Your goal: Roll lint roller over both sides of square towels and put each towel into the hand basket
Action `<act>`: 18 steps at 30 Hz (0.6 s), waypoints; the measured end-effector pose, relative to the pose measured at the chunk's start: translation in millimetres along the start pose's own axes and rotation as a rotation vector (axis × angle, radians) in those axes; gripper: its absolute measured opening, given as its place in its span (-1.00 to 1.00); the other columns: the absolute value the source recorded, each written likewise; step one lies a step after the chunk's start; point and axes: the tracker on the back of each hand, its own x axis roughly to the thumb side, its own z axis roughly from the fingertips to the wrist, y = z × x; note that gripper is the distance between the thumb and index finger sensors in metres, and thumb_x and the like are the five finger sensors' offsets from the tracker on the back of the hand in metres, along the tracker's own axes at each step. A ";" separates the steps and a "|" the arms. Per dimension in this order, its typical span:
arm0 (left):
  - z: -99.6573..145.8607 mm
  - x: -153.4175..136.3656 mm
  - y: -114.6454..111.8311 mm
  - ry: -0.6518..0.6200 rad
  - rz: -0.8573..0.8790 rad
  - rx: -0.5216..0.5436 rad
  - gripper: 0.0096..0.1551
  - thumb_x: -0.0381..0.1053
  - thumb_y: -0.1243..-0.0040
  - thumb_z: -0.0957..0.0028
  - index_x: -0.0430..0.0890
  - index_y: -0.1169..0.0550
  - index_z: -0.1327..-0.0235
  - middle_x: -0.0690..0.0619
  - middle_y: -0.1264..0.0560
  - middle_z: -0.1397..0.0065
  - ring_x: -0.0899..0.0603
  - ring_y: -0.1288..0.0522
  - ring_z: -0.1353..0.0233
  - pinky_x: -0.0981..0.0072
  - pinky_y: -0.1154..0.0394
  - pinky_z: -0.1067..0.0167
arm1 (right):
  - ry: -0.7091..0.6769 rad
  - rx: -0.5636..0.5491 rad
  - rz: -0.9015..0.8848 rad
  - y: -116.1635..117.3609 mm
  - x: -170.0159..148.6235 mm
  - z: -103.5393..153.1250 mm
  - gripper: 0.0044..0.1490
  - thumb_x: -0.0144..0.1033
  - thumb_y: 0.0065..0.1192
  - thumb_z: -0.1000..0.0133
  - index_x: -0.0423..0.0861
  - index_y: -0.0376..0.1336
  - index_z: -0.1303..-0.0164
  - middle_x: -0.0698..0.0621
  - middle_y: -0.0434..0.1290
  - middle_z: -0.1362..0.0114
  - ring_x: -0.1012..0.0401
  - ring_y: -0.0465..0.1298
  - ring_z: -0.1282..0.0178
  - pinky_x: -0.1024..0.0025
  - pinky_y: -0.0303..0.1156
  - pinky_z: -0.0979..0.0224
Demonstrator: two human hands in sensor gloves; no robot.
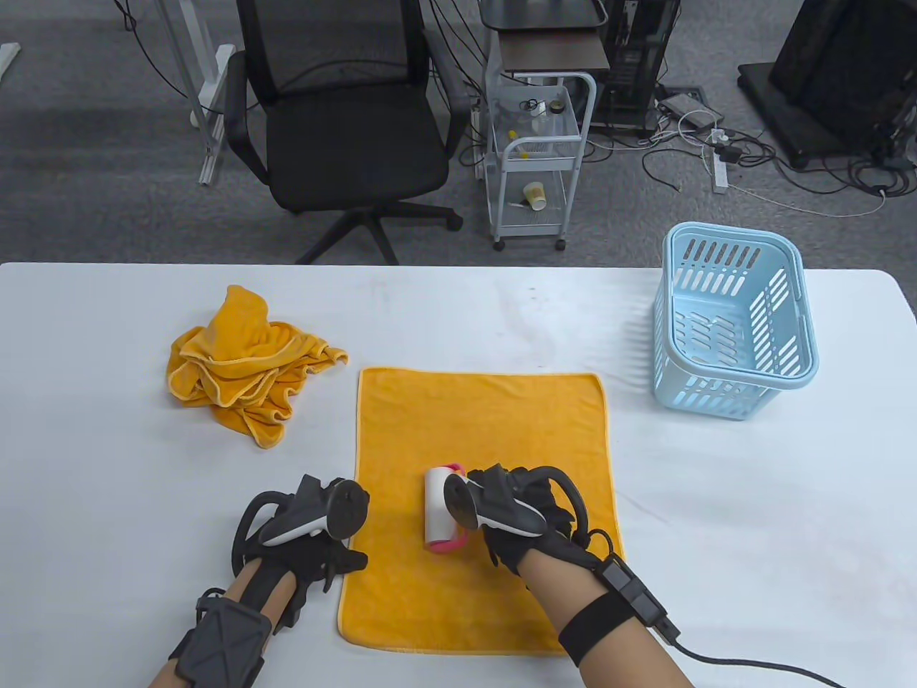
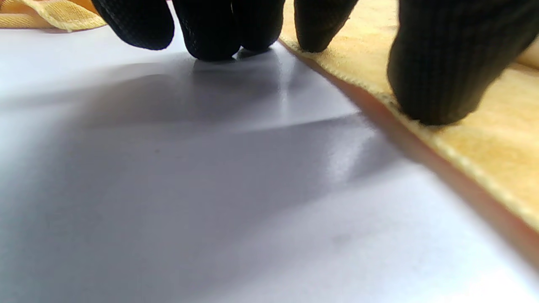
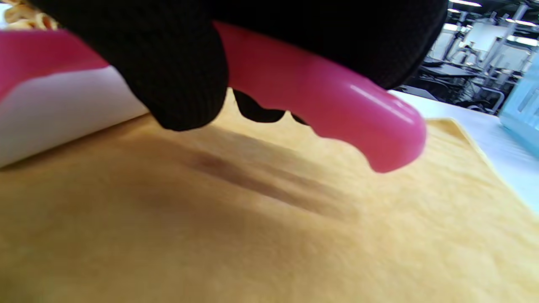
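An orange square towel (image 1: 480,444) lies flat in the middle of the table. My right hand (image 1: 526,519) grips the pink handle (image 3: 337,113) of a lint roller (image 1: 440,512), whose white roll (image 3: 50,113) rests on the towel (image 3: 273,235). My left hand (image 1: 315,534) lies at the towel's left edge; its thumb (image 2: 442,71) presses on the cloth (image 2: 497,139) and one fingertip touches its hem, while the other fingertips (image 2: 219,29) rest on the bare table. A crumpled heap of orange towels (image 1: 243,365) sits at the back left. The light blue hand basket (image 1: 734,319) stands at the right, and I see nothing inside it.
The white table (image 1: 752,502) has bare surface to the right of the towel and in front of the basket. Beyond the far edge stand a black office chair (image 1: 344,122) and a small white cart (image 1: 537,150) on the floor.
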 end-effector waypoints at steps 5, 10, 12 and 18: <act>-0.3 0.1 0.3 0.000 -0.004 -0.001 0.04 0.40 -0.43 0.19 0.15 -0.26 -0.55 -0.10 -0.13 -0.74 -0.38 -0.26 -0.62 -0.42 -0.23 -0.47 | 0.131 0.067 0.134 2.7 -53.9 12.4 -0.26 -0.28 0.55 -0.07 0.03 0.29 -0.49 -0.11 0.50 -0.40 -0.16 0.51 -0.40 -0.23 0.41 -0.35; -0.5 0.2 0.4 0.000 -0.007 -0.001 0.04 0.40 -0.43 0.19 0.14 -0.26 -0.55 -0.10 -0.13 -0.74 -0.38 -0.27 -0.61 -0.42 -0.23 -0.47 | 0.291 0.152 0.208 11.5 -114.4 29.8 -0.28 -0.32 0.59 -0.05 0.01 0.33 -0.46 -0.11 0.50 -0.40 -0.17 0.50 -0.41 -0.25 0.40 -0.35; -0.5 0.2 0.4 0.000 -0.007 -0.001 0.04 0.40 -0.43 0.19 0.14 -0.27 -0.55 -0.10 -0.13 -0.74 -0.38 -0.27 -0.61 -0.42 -0.23 -0.47 | 0.329 0.181 0.230 14.7 -128.8 35.1 -0.29 -0.32 0.59 -0.05 0.00 0.35 -0.45 -0.11 0.50 -0.40 -0.17 0.50 -0.41 -0.25 0.40 -0.35; -0.7 0.0 0.4 0.000 -0.005 -0.001 0.04 0.40 -0.43 0.19 0.15 -0.27 -0.55 -0.10 -0.13 -0.74 -0.38 -0.27 -0.61 -0.41 -0.22 -0.47 | 0.250 0.146 0.167 4.1 -110.3 33.6 -0.30 -0.30 0.55 -0.07 -0.04 0.34 -0.45 -0.13 0.47 -0.42 -0.18 0.49 -0.41 -0.24 0.41 -0.34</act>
